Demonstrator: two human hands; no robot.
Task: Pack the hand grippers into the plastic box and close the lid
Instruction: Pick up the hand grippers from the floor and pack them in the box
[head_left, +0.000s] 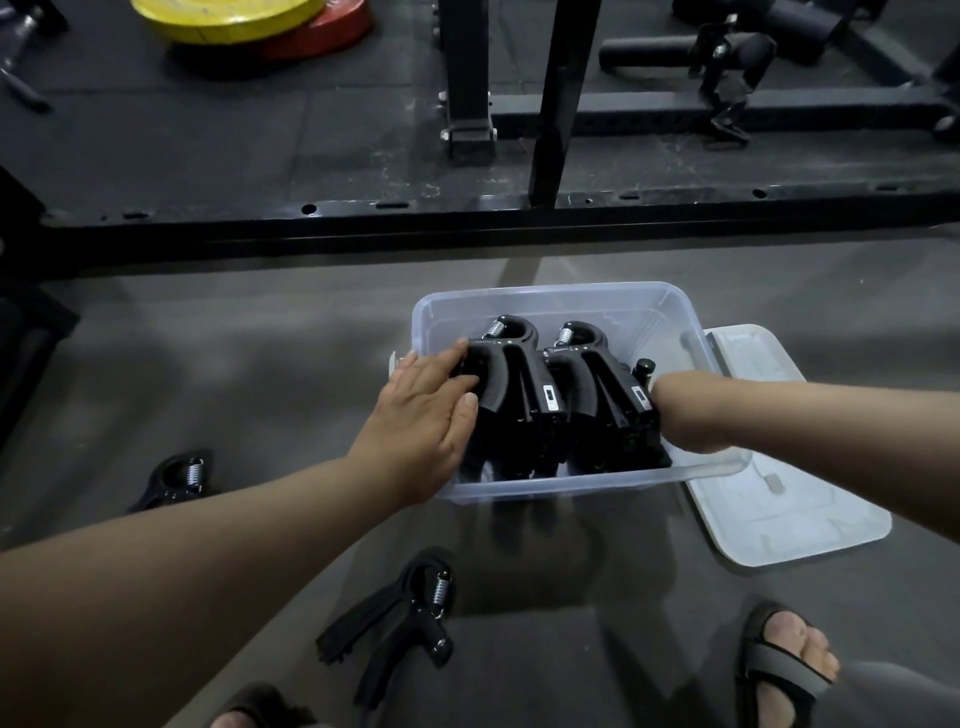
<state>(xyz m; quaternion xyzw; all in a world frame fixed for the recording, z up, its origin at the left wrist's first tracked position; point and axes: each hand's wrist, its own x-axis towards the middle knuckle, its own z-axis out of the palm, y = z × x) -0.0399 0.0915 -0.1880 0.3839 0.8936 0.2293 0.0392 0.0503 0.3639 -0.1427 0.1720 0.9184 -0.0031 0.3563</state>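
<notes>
Black hand grippers are still out: one loose hand gripper lies on the floor at about 8 o'clock from the clear plastic box, and a second loose gripper lies at 7 o'clock. Both are well apart from the box, so packing looks unfinished. The left hand, fingers straight and together, presses flat on the 9 o'clock flank of the packed grippers. These stand in two rows, springs toward 12 o'clock, and the push probably keeps them tight to free room. The right forearm enters from 3 o'clock. The right hand is hidden behind the rows, so its grip cannot be told; it may brace the opposite flank. The lid lies flat at 4 o'clock, just beside the box, handy for closing.
</notes>
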